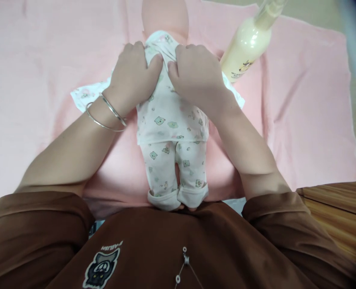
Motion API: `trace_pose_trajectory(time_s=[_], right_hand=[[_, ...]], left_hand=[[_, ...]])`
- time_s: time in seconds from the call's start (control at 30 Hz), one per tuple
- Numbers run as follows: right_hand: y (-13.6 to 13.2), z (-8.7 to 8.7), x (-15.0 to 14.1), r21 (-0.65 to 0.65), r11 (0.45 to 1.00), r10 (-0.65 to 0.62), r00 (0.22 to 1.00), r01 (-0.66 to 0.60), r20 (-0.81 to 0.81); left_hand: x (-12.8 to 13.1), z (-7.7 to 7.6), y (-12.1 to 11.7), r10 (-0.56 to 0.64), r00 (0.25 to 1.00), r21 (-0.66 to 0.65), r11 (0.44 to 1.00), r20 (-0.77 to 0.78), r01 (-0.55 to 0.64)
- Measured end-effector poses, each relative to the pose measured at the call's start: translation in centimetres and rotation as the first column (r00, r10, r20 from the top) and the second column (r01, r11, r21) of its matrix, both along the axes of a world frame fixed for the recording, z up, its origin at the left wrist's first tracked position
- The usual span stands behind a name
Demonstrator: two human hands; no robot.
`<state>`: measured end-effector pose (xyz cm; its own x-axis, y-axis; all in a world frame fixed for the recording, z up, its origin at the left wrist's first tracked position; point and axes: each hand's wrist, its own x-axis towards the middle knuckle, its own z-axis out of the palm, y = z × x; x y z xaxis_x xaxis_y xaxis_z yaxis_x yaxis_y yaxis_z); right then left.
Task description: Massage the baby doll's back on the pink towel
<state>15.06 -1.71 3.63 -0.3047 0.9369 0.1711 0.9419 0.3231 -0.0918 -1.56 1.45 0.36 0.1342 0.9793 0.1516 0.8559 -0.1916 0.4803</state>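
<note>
A baby doll (pixel 166 16) lies stretched out with its head away from me and no face showing. It wears a white printed shirt (pixel 172 120) and matching pants (pixel 161 164) with turned-up cuffs. My left hand (pixel 132 72), with two silver bangles at the wrist, is curled over the doll's left-side shoulder in view, thumb on the shirt. My right hand (pixel 197 72) grips the shirt at the other shoulder, its thumb near the middle of the back. The undersides of my fingers are hidden. Both shirt sleeves spread out sideways beneath my wrists.
A pink cloth (pixel 310 100) is spread under the doll. Close beyond my right hand, a pale yellow pump bottle (pixel 247 44) leans on the cloth. Wooden boards (pixel 340 208) show at the lower right. The doll's feet reach my brown shirt (pixel 154 249).
</note>
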Motion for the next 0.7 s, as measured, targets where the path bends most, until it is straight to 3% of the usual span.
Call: trace_pose_trajectory(time_s=[0.1, 0.23, 0.4, 0.5, 0.7], right_hand=[[1.5, -1.0, 1.1, -0.079, 0.996, -0.061, 0.988, 0.050, -0.140], [2.2, -1.3, 2.0, -0.117, 0.993, -0.028, 0.983, 0.007, -0.182], [-0.3, 0.1, 0.1, -0.086, 0.996, -0.036, 0.994, 0.028, -0.101], [-1.3, 0.5, -0.8, -0.110, 0.994, -0.037, 0.987, 0.020, -0.153], [0.8, -0.5, 0.3, -0.098, 0.994, -0.058, 0.987, 0.043, -0.152]], left_hand=[[0.4, 0.7, -1.5, -0.040, 0.991, 0.050, 0.998, -0.129, 0.047], [0.5, 1.3, -2.6, -0.129, 0.970, 0.114, 0.981, -0.205, 0.155], [0.0, 1.3, -1.4, -0.092, 0.990, 0.025, 0.995, -0.108, 0.095], [-0.4, 1.1, -0.5, -0.106, 0.986, 0.007, 0.994, -0.130, 0.107], [-0.3, 0.7, -0.1, -0.077, 0.988, 0.023, 0.996, -0.135, 0.081]])
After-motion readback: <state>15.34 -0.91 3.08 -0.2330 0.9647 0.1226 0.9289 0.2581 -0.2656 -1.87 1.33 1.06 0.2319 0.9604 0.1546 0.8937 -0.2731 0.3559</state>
